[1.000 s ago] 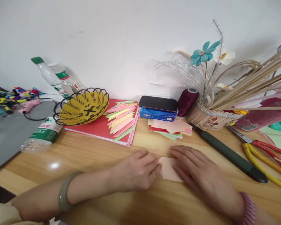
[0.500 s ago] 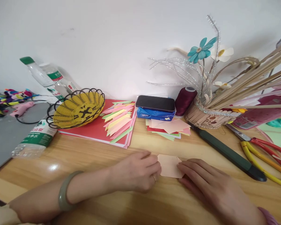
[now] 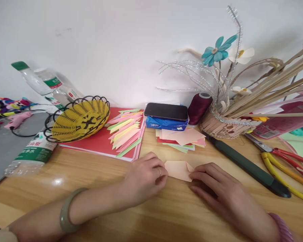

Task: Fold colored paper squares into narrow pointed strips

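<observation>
We get bright, even daylight, a glare spot on the wooden surface, soft shadows, edges bowed by the wide lens, bottles slightly blurred.

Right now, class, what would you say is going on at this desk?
A person works a small peach paper piece flat on the wooden desk. The left hand presses its left edge; the right hand holds down its right side. Behind lie a stack of coloured paper squares, pointed folded strips on a red folder, a yellow basket, and a phone.
</observation>
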Tool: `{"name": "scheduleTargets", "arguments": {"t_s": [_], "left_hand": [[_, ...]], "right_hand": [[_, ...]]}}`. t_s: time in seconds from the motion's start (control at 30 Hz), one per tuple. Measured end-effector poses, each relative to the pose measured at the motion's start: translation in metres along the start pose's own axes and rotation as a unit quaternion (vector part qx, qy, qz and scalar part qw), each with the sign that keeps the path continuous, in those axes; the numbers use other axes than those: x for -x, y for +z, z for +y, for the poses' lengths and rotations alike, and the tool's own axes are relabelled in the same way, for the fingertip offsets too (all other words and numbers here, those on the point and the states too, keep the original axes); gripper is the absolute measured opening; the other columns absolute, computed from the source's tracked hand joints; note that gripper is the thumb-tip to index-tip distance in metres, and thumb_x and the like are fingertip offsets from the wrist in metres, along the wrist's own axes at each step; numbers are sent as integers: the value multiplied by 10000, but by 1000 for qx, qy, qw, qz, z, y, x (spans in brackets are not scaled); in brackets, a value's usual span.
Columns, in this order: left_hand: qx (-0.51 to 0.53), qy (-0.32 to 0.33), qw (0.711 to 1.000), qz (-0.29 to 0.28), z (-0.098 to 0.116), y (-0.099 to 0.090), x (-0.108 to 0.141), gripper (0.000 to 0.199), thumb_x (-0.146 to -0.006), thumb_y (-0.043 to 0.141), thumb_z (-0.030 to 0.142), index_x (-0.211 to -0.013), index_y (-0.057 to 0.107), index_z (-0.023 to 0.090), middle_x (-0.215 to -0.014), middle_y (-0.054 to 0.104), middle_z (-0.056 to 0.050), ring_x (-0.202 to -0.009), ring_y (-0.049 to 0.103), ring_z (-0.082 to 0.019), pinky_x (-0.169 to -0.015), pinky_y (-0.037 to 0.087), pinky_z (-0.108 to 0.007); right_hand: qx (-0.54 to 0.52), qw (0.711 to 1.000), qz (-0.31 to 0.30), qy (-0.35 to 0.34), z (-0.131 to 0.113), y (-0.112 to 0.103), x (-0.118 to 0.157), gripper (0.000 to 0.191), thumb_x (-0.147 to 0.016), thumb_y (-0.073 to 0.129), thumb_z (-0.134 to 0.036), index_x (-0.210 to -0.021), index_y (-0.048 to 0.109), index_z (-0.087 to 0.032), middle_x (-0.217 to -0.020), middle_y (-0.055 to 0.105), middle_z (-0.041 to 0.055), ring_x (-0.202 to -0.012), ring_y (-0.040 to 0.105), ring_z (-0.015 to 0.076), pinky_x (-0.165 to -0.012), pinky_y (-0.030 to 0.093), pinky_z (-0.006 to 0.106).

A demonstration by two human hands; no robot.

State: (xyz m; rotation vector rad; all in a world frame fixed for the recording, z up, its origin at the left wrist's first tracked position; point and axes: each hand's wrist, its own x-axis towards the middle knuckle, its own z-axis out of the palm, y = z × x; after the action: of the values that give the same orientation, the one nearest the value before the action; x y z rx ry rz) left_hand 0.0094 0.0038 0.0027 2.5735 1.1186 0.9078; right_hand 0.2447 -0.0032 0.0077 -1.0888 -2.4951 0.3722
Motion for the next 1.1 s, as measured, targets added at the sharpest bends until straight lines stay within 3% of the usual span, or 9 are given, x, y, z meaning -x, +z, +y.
{"name": "scheduleTargets", "arguments": {"t_s": [0.23, 0.5, 0.77, 1.1], "left_hand": [[37, -69, 997, 10, 3, -2, -2, 109, -748, 591, 116, -704, 669, 178, -706, 667, -12, -724, 536, -157, -617, 480, -261], [121, -159, 980, -17, 2, -2, -5, 75, -693, 711, 128, -670, 684, 194, -688, 654, -4, -776, 526, -174, -656, 468, -292], [107, -179, 977, -49, 4, -3, -8, 75, -736, 673, 147, -679, 651, 190, -720, 616, -11, -817, 493, -189, -703, 435, -331], [62, -174, 980, -75, 5, 1, -12, 81, -775, 565, 124, -703, 587, 154, -799, 548, -36, -871, 426, -212, -751, 395, -377]], "right_hand": [[-61, 997, -2, 40, 7, 5, -4, 168, -907, 438, -240, -907, 606, -231, -876, 605, 48, -803, 588, 163, -693, 507, 301], [-120, 988, -4, 94, 7, 6, -9, 156, -888, 464, -250, -794, 587, -228, -804, 592, 26, -751, 582, 154, -641, 496, 282], [-79, 987, 16, 140, -3, 7, -12, 206, -889, 435, -283, -726, 549, -230, -735, 568, 19, -692, 562, 161, -593, 479, 290], [-54, 988, 29, 141, -2, 15, -11, 162, -872, 447, -229, -715, 486, -224, -712, 517, 17, -677, 507, 167, -578, 444, 302]]}}
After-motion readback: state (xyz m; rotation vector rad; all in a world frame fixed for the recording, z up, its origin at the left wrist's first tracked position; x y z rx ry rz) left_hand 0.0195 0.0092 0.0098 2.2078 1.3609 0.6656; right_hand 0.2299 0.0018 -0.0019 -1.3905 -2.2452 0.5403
